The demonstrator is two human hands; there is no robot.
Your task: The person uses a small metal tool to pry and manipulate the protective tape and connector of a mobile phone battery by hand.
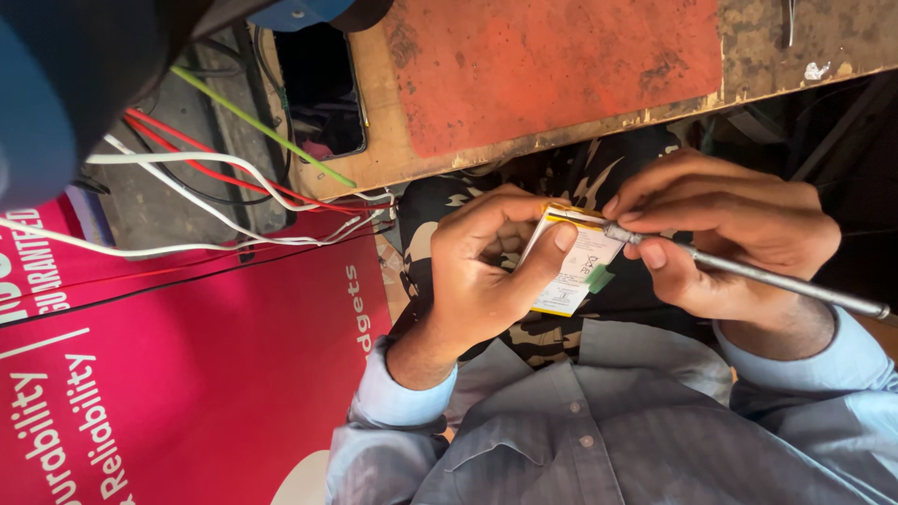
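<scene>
My left hand (pixel 486 271) grips a flat white battery pack (pixel 575 266) with a yellow edge and a small green tab, thumb pressed across its face. My right hand (pixel 720 234) pinches a thin metal rod-like tool (pixel 776 278) near its tip. The tip rests on the pack's upper edge, and the shaft runs off to the lower right. Both hands are held above my lap, over a dark patterned cloth (pixel 571 178). Light blue shirt sleeves cover my wrists.
A worn wooden workbench (pixel 561 75) with red paint lies just beyond the hands. Red, white, black and green wires (pixel 234 178) trail from its left side. A red printed banner (pixel 187 374) covers the lower left. A dark blurred shape fills the top-left corner.
</scene>
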